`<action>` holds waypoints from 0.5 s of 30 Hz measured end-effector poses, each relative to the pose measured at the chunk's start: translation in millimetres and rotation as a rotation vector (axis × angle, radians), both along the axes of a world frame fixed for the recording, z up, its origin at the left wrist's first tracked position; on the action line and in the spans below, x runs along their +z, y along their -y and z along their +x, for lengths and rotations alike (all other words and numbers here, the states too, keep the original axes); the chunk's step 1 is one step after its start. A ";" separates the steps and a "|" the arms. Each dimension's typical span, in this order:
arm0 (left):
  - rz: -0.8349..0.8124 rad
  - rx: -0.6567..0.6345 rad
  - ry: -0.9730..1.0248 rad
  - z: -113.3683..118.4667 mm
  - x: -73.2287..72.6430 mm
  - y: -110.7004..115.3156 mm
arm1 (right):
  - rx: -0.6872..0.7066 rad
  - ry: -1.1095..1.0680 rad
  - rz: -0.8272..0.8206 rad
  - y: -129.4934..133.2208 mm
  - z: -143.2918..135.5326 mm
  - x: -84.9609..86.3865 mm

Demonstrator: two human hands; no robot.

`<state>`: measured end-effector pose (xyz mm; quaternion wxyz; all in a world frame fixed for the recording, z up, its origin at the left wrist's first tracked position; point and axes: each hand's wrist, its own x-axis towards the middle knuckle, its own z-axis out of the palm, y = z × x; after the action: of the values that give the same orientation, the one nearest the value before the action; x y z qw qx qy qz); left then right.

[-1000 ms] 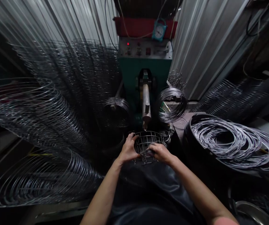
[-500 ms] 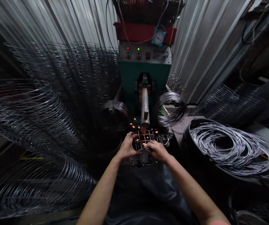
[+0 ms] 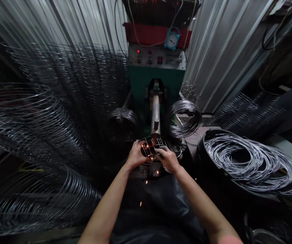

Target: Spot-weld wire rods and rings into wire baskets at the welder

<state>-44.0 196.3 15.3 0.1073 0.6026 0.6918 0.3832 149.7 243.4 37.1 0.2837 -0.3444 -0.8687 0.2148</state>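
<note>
A round wire basket [image 3: 149, 144] sits under the tip of the metal welding arm [image 3: 155, 113] of a green machine [image 3: 140, 81]. Its left side is gripped by my left hand [image 3: 136, 155], thumb and fingers around the wires. My right hand [image 3: 168, 158] pinches the near right part of the basket's rim. Orange sparks glow inside the basket and fall over the dark apron below it.
Tall stacks of wire rings [image 3: 64, 125] stand at the left. Wire coils [image 3: 185, 118] hang beside the machine. At the right, a black tub [image 3: 204, 145] holds loose wire rings [image 3: 257, 162]. A blue clock [image 3: 172, 39] is on the machine.
The basket has tilted and shifted slightly left with my hands. The green light on the panel has gone out. Sparks that flew around the arm's tip now lie lower, some over the apron.
</note>
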 end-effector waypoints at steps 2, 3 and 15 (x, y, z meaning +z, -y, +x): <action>-0.013 0.014 -0.008 2.6 -0.7 1.7 | -0.078 -0.216 -0.158 12.3 14.8 -6.5; -0.019 0.026 -0.016 3.9 -0.9 2.4 | -0.126 -0.328 -0.296 19.5 24.5 -11.7; -0.101 0.155 0.021 -1.9 13.3 -16.5 | -0.544 -0.984 -1.511 66.2 105.1 -85.5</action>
<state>-46.0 212.8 28.6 0.1149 0.5369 0.7536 0.3614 254.8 177.3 -48.4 0.3606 -0.4989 -0.1715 0.7692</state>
